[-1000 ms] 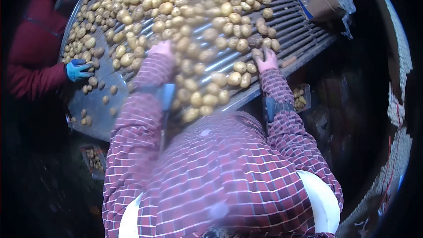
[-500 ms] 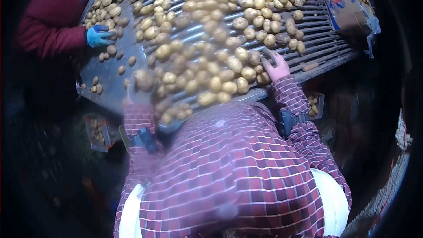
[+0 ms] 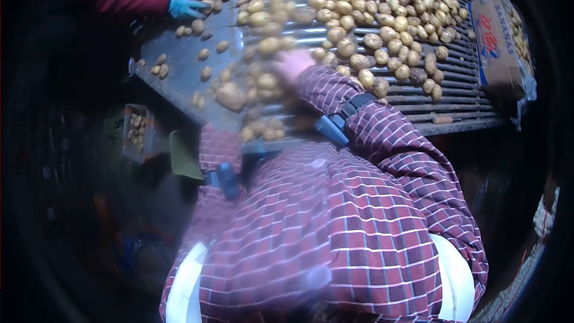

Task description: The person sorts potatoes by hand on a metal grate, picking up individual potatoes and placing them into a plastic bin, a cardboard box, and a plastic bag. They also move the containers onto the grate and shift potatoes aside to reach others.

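Observation:
Potatoes cover much of a slatted metal sorting table. My right hand reaches across to the left, low over the slats, its fingers smeared by motion among potatoes near the middle. My left hand is badly blurred at the table's front edge. At its fingers is a large potato, which keeps the same place against my left sleeve in both frames. Smaller potatoes lie just right of this hand.
At the far left a person's blue-gloved hand touches potatoes beside a smooth metal plate. A cardboard banana box stands on the right edge. Below left is a plastic crate of potatoes, with a green panel nearby.
My right hand has swung left from the right-hand slats to the middle of the table. The view has shifted and turned. The blue-gloved hand stays among the potatoes at the left.

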A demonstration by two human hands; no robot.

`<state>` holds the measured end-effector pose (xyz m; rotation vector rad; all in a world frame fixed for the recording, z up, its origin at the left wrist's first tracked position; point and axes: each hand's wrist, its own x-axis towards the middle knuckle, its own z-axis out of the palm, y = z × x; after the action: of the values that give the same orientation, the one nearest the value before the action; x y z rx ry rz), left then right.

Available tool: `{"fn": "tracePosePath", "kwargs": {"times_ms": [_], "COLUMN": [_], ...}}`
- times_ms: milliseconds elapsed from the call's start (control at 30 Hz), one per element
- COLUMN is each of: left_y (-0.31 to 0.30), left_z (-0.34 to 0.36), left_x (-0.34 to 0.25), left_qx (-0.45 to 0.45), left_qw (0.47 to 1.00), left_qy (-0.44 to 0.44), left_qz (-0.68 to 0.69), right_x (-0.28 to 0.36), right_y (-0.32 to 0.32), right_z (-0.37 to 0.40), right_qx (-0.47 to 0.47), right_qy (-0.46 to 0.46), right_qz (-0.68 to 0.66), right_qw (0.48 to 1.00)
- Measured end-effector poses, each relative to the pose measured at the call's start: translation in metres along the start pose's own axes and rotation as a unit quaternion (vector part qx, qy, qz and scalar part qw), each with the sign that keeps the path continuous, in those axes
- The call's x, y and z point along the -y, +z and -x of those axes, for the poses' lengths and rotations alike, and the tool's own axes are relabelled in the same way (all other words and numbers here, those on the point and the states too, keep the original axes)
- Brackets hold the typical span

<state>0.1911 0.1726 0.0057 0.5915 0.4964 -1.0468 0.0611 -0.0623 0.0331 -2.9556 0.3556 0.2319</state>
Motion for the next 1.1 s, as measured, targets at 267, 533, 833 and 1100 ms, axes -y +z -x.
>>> {"fn": "tracePosePath", "kwargs": {"times_ms": [267,533,833,1100], "left_y": [0.015,0.028,0.041,0.045], "left_z": [0.014,-0.017,-0.053,-0.108], "left_x": [0.013,0.055,0.09,0.084], "left_qx": [0.044,0.249,0.265,0.199], "left_qw": [0.999,0.842,0.8,0.672], "left_qy": [-0.005,0.055,-0.04,0.074], "left_qz": [0.029,-0.475,-0.536,-0.71], "right_x": [0.002,-0.011,-0.106,-0.04], "right_y": [-0.022,-0.042,0.033,0.139], "right_z": [0.012,0.068,0.268,0.492], "right_qx": [0.178,0.039,-0.241,-0.549], "right_qy": [0.149,0.165,0.178,0.51], "right_qz": [-0.125,-0.594,-0.928,-0.661], "right_qw": [0.965,0.786,0.221,0.039]}}
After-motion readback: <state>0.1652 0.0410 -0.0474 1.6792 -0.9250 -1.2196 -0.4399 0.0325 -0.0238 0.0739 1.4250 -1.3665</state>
